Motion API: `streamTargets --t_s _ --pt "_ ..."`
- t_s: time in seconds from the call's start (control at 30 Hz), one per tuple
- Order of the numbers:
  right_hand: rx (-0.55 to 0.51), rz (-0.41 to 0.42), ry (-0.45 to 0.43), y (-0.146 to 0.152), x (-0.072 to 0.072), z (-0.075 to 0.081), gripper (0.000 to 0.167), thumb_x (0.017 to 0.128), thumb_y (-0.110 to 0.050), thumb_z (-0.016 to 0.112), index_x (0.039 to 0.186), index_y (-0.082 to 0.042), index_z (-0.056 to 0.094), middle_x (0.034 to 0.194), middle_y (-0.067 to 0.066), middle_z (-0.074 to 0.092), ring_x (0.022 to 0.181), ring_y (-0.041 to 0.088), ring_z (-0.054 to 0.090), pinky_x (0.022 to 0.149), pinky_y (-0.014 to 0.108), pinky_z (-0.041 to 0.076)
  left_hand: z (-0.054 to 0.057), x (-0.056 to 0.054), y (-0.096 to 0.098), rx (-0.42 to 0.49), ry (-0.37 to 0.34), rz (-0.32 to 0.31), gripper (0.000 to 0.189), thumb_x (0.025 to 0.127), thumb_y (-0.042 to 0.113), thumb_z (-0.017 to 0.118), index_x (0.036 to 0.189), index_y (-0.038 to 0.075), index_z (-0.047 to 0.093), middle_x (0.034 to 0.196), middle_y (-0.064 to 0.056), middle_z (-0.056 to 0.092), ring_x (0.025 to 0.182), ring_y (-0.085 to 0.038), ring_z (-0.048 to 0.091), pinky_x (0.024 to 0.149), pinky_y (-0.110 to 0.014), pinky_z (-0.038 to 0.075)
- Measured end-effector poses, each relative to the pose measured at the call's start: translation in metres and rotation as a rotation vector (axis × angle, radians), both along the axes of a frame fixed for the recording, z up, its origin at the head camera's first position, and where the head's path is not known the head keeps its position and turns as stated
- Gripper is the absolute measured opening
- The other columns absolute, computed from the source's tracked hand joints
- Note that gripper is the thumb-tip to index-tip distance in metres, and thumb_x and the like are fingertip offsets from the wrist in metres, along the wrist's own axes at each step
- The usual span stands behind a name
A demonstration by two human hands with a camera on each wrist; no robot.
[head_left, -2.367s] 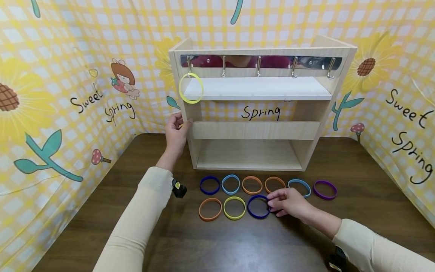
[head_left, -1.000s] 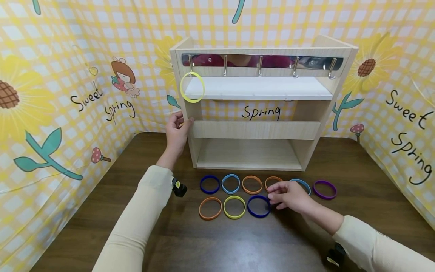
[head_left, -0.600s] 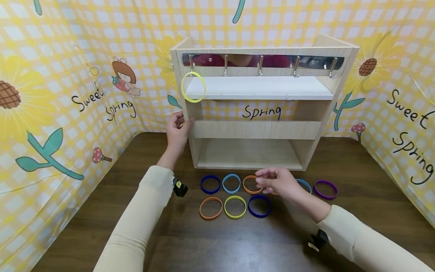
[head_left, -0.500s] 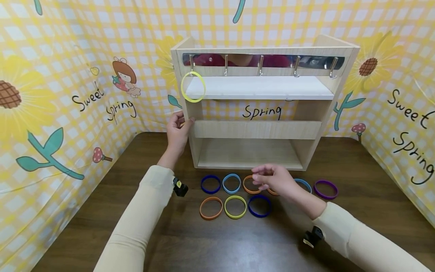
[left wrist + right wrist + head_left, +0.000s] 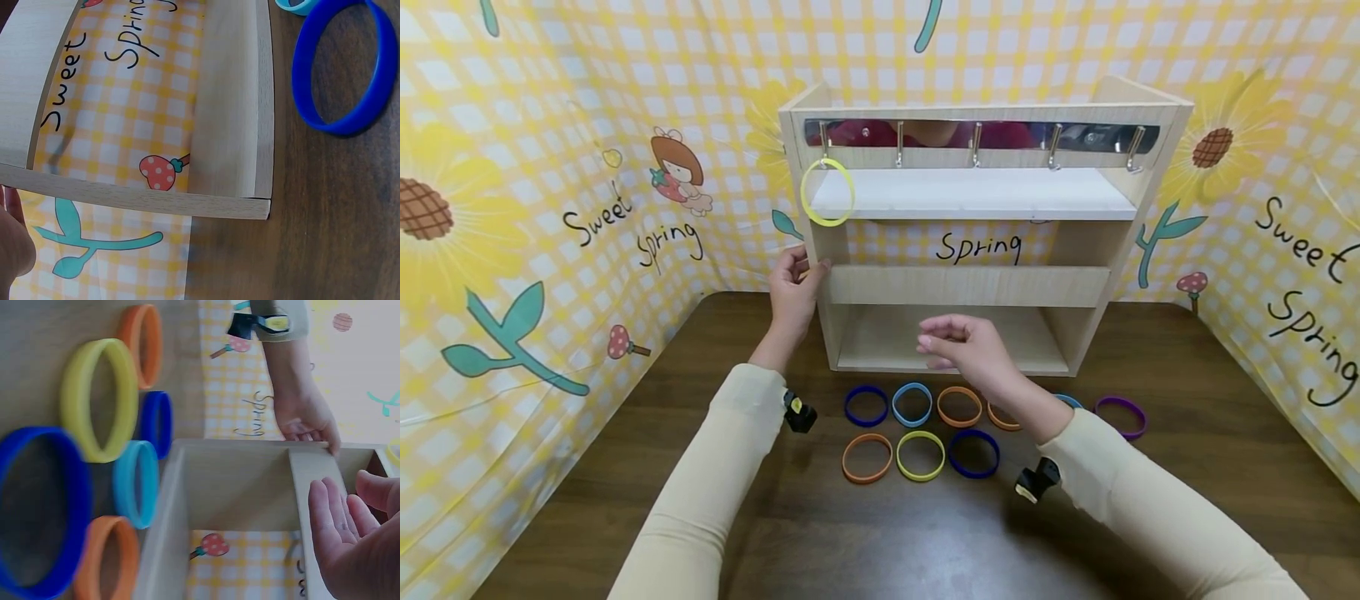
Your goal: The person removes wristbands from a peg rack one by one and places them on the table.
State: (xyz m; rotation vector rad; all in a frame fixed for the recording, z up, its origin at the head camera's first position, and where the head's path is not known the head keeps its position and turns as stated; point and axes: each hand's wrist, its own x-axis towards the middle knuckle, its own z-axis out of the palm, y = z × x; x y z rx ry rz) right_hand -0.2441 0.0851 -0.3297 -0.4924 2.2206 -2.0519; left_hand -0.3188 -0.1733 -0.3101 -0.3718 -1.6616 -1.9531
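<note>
My left hand point(image 5: 792, 298) grips the left side panel of a pale wooden shelf point(image 5: 970, 286), thumb at its front edge. A yellow silicone wristband point(image 5: 827, 222) hangs from the leftmost metal hook. Raised in front of the lower compartment is my right hand point(image 5: 973, 346), its fingers loosely bent with nothing between them; the right wrist view shows its fingers point(image 5: 325, 509) near the shelf's crossboard. Flat on the table below lie two rows of wristbands, among them a dark blue one point(image 5: 974, 476), a yellow one point(image 5: 921, 478) and an orange one point(image 5: 867, 481). My right forearm partly covers the back row.
Several hooks point(image 5: 976, 146) line a shiny metal strip across the shelf's top. A purple wristband point(image 5: 1142, 421) lies at the far right of the dark wooden table point(image 5: 880, 550). Yellow checked cloth point(image 5: 722, 50) surrounds the table at the back and sides.
My right hand has left the dark blue wristband in the front row, rising up and left toward the shelf; that wristband stays on the table. The left hand keeps its place.
</note>
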Motion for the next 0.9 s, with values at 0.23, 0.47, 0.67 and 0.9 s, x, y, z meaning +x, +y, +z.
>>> streamTargets --t_s 0.23,0.47,0.67,0.9 --pt "-0.099 -0.021 0.022 -0.021 -0.012 0.025 0.030 0.093 -0.007 0.066 0.120 0.006 0.061 0.112 0.019 0.065 0.103 0.035 0.064 0.079 0.035 0.056 -0.001 -0.001 -0.001 -0.017 0.003 0.001 0.036 0.086 -0.004 0.064 0.117 -0.019 0.052 0.104 -0.027 0.059 0.083 -0.012 0.063 0.071 -0.024 0.051" --pt "-0.213 -0.021 0.049 -0.043 -0.021 0.050 0.034 0.092 -0.007 0.066 0.122 0.008 0.058 0.116 0.026 0.061 0.104 0.038 0.063 0.079 0.037 0.056 0.000 -0.001 0.000 -0.015 0.000 0.012 0.032 0.085 -0.004 0.064 0.114 -0.015 0.056 0.094 -0.006 0.062 0.084 -0.012 0.062 0.072 -0.024 0.052" --pt "-0.285 -0.037 0.044 -0.063 -0.028 0.068 0.032 0.091 -0.007 0.067 0.120 0.004 0.061 0.114 0.020 0.064 0.103 0.034 0.065 0.080 0.038 0.055 0.001 0.002 0.000 -0.023 -0.003 0.024 0.025 0.085 -0.004 0.064 0.110 -0.008 0.060 0.091 0.001 0.063 0.086 -0.012 0.062 0.072 -0.024 0.051" --pt "-0.330 -0.083 0.074 -0.081 -0.035 0.085 0.029 0.091 -0.008 0.068 0.118 0.001 0.064 0.112 0.018 0.066 0.098 0.027 0.067 0.076 0.033 0.056 0.002 0.002 0.000 -0.045 0.013 0.035 0.031 0.085 -0.003 0.065 0.113 -0.014 0.057 0.092 0.003 0.063 0.087 -0.011 0.062 0.073 -0.024 0.051"
